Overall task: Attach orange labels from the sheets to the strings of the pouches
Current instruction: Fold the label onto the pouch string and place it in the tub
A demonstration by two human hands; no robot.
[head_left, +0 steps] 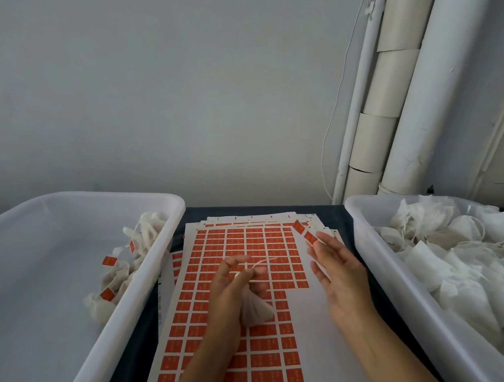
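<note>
A stack of white sheets with rows of orange labels lies on the dark table between two bins. My left hand holds a small white pouch above the sheet, pinching its pale string, which runs to the upper right. My right hand hovers to the right with fingers spread; an orange label sticks to its fingertip. A second orange label stands lifted just above it.
A white bin on the left holds a few pouches with orange labels on their strings. A white bin on the right is piled with unlabelled pouches. White pipes run up the wall behind.
</note>
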